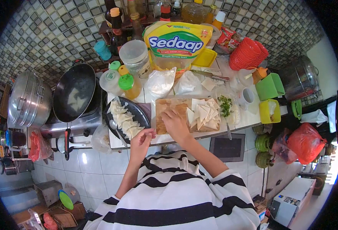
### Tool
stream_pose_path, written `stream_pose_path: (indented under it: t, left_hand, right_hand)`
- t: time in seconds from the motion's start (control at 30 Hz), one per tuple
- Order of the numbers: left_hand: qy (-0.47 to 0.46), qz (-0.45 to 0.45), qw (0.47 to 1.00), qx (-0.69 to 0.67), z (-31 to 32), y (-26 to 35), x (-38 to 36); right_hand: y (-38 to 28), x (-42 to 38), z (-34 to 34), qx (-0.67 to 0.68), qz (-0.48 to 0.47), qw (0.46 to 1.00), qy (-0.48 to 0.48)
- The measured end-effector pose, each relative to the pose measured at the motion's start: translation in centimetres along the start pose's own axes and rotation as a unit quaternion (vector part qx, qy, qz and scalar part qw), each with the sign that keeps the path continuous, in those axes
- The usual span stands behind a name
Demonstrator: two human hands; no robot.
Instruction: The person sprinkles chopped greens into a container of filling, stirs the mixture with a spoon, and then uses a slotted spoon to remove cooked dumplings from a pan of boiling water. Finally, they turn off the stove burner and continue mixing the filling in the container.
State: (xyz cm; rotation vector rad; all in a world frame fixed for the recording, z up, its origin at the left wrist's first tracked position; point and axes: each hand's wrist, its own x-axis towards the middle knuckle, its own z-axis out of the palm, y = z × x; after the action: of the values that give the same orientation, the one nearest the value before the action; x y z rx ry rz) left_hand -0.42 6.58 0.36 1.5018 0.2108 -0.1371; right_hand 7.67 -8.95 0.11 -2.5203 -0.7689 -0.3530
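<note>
My left hand [142, 141] is beside the right rim of a dark oval plate [148, 119], fingers curled together; nothing shows in them. Folded dumplings [123, 119] lie along that plate in an overlapping row, with a metal spoon [114, 126] at its left. My right hand [174, 124] reaches over the left part of a wooden cutting board [182, 102], fingers stretched down to its surface. Whether anything thin lies under the fingertips is hidden. Right of that hand, pale triangular wrappers [205, 115] are piled on the board. Chopped green herbs [225, 105] sit beyond them.
At the left a black wok [74, 92] with pale pieces inside stands on the stove, next to a large steamer pot [29, 99]. Behind the board are a Sedaap oil pouch [176, 44], plastic bags, bottles and a knife [209, 75]. Red bowls [247, 53] are stacked at back right.
</note>
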Motion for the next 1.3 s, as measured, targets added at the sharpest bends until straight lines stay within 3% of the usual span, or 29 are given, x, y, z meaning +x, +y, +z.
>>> stream_pose_path:
  t: [0.2,0.3,0.37,0.77,1.0,1.07,1.17,1.3]
  left_hand:
    - [-0.011,0.007,1.000,-0.013,0.0,0.3,0.0]
    - [-0.004,-0.006,1.000,-0.005,-0.1,0.1,0.0]
    - [-0.006,-0.002,1.000,-0.013,-0.1,-0.1,0.0]
    - [-0.004,0.003,1.000,-0.019,-0.4,-0.3,0.1]
    - [0.004,0.003,0.999,-0.035,-0.5,-0.2,0.2]
    - [0.009,-0.001,0.999,-0.033,-0.6,0.0,0.2]
    - [0.006,-0.006,0.999,-0.031,-0.4,0.3,0.1]
    - [0.001,-0.005,1.000,-0.028,-0.3,-0.1,0.2]
  right_hand:
    - [1.4,-0.9,-0.8,0.002,-0.009,0.998,-0.061]
    - [3.3,-0.4,-1.5,0.025,0.048,0.997,-0.058]
    - [4.7,-0.3,-0.8,0.006,0.053,0.999,0.010]
    - [0.8,-2.7,-1.9,-0.009,0.056,0.998,-0.024]
    - [2.3,-3.3,-2.7,0.018,0.025,1.000,0.001]
    - [3.3,-2.8,-3.3,0.133,0.120,0.984,0.003]
    - [3.9,-2.2,-4.3,0.196,0.197,0.960,-0.019]
    - [3.5,-2.5,-3.6,0.117,0.174,0.977,-0.030]
